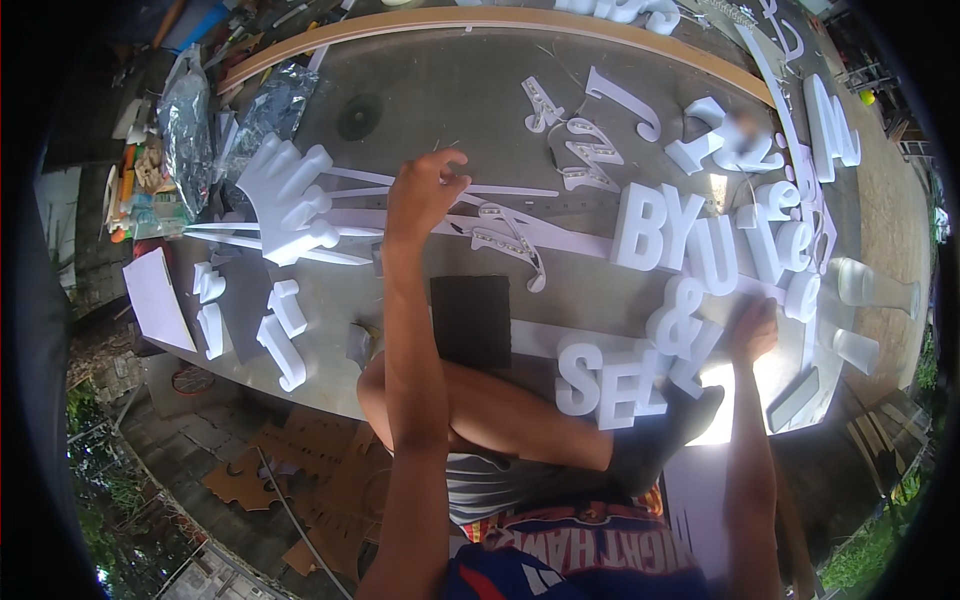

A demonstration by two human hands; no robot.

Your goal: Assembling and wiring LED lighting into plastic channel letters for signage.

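Observation:
My left hand (425,198) is raised over the middle of the table, its fingers curled and thumb and forefinger bent together; anything between them is too small to make out. Beneath and beside it are long thin white strips (515,191) and a curved white letter piece with small lights (505,240). My right hand (755,332) is low at the right, fingers bunched, beside a white raised ampersand (678,318) and other white block letters (645,228). Whether it grips anything is hidden. More block letters (612,385) stand near my bent leg.
White crown-like cutouts (285,200) and clear plastic wrap (187,125) lie at the left. A dark square sheet (470,322) is before me. Translucent cups (875,285) stand at the right. A long wooden strip (500,16) curves along the far side. Cut cardboard (310,470) lies on the floor.

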